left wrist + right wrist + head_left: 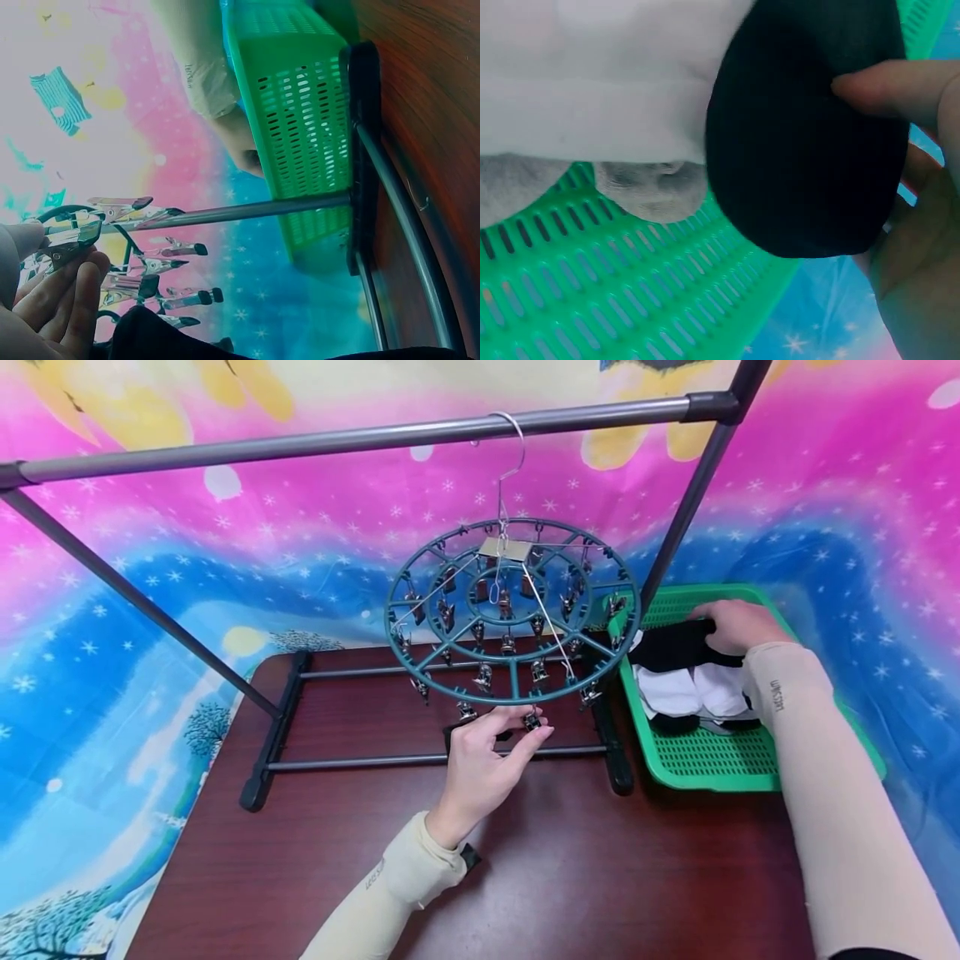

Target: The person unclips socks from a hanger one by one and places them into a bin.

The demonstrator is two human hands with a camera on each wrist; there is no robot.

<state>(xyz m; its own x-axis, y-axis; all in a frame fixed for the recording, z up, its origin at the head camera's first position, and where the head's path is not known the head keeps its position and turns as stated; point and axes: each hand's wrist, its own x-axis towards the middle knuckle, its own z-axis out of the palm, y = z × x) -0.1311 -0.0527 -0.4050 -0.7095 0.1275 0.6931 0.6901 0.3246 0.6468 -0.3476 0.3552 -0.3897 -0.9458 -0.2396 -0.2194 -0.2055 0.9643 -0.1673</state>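
My left hand (483,764) pinches a metal clip (532,721) at the near rim of a round green clip hanger (514,697). In the left wrist view, the thumb and fingers are on the same clip (75,236). Something black (161,334) lies close to that hand, and its kind is unclear. On the right, my right hand (742,625) reaches into a green basket (712,782) and grips a black sock (671,645). The right wrist view has the thumb over the black sock (802,150), the fingers behind it. White socks (678,691) lie beside it.
The hanger's wire hook (517,443) hangs on the grey bar (360,441) of a rack. The rack's black foot (617,768) stands on the brown table (562,860), close to the basket. Several other clips dangle from the rings. A printed cloth (322,527) covers the wall behind.
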